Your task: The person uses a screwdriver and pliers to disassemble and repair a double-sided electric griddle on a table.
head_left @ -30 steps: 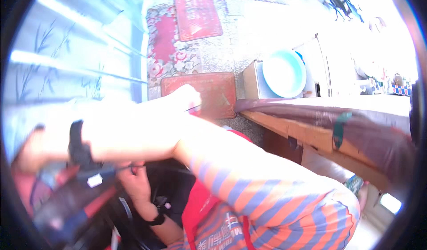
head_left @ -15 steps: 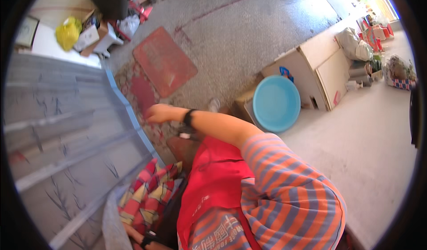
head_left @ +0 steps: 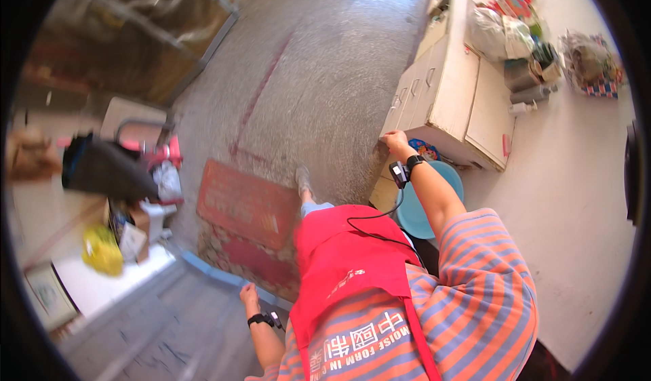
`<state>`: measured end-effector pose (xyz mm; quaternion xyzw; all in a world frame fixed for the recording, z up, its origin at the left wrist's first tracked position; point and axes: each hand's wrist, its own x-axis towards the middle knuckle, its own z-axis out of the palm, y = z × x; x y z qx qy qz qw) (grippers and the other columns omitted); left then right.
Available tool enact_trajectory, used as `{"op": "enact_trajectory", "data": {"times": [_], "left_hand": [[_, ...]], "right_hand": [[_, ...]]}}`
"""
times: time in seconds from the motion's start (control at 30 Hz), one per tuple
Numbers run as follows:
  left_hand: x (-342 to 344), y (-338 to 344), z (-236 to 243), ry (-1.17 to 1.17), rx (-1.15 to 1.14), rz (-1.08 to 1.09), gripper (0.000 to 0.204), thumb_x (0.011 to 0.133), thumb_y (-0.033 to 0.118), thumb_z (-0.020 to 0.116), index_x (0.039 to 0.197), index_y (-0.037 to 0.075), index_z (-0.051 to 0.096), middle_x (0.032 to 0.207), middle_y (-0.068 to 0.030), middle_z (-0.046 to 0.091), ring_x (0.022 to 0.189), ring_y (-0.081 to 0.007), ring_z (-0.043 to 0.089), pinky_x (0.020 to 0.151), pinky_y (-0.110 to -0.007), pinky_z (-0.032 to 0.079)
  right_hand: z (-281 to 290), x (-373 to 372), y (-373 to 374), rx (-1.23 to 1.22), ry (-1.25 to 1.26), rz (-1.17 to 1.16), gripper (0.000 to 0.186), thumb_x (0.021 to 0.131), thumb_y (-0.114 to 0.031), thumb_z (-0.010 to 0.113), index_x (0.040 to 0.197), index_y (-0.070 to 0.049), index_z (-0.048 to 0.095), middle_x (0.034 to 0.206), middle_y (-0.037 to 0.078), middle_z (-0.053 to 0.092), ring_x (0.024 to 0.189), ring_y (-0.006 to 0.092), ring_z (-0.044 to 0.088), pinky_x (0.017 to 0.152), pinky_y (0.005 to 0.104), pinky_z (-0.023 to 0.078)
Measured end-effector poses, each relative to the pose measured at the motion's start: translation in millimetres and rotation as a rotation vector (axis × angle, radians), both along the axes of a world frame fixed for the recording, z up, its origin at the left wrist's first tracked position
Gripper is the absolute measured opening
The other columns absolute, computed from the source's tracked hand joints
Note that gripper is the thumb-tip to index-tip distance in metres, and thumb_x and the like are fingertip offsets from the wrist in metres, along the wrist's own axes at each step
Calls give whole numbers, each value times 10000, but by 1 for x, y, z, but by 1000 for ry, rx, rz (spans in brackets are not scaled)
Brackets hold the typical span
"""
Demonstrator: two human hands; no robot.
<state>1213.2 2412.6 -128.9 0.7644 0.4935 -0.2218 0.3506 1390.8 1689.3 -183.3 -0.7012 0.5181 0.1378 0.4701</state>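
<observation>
My right hand (head_left: 394, 139) is raised beside the white cabinet (head_left: 413, 83), fingers curled; I cannot make out anything in them or tell whether they touch it. My left hand (head_left: 249, 295) hangs low near the blue-edged sloping grey panel (head_left: 156, 313), its fingers curled too, contents hidden. Both wrists carry black straps with small devices and cables. Below my right arm is a light blue basin (head_left: 430, 211). A red apron (head_left: 346, 266) covers my front, and my shoe (head_left: 303, 177) shows on the concrete floor.
A red mat (head_left: 241, 201) lies on the floor (head_left: 325, 76) ahead. Along the left stand a dark folded item (head_left: 102, 171), a yellow bag (head_left: 102, 249) and boxes. Bags and bottles (head_left: 491, 35) cover part of the pale worktop (head_left: 556, 232) on the right.
The view has swung toward the open floor and cabinet. My right hand, low over the mat, is now beside the cabinet. My left hand has moved away from the plaid cloth, which is out of sight.
</observation>
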Motion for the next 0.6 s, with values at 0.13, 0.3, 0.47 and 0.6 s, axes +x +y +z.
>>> {"op": "enact_trajectory", "data": {"times": [0.13, 0.3, 0.47, 0.6], "left_hand": [[274, -78, -8, -127, -177, -371, 174, 895, 194, 617, 995, 62, 669, 741, -18, 641, 582, -109, 575, 475, -243, 441], [485, -227, 19, -286, -91, -786, 226, 901, 187, 608, 1061, 43, 675, 853, -40, 682, 729, -111, 632, 579, -251, 488], [589, -408, 7, -205, -128, -1260, 221, 890, 167, 608, 1054, 37, 681, 871, -71, 704, 767, -135, 652, 699, -281, 511], [592, -554, -14, -23, -143, -1593, 254, 876, 212, 624, 1071, 59, 682, 929, -114, 715, 853, -207, 682, 773, -323, 522]], "right_hand": [[-21, 25, -69, -219, -35, -184, 370, 794, -212, 713, 1121, -44, 670, 1022, 146, 698, 926, 259, 660, 813, 380, 525], [-29, 82, -108, -248, 35, -266, 457, 763, -242, 729, 1152, -18, 646, 1187, 209, 616, 1140, 318, 575, 981, 402, 455], [-98, 87, -174, -212, 141, -321, 555, 784, -311, 713, 1265, -71, 576, 1476, 186, 358, 1324, 351, 406, 1089, 419, 361], [-130, 97, -194, -276, 196, -351, 533, 772, -340, 720, 1225, -79, 616, 1505, 181, 316, 1372, 345, 323, 1126, 416, 305]]}}
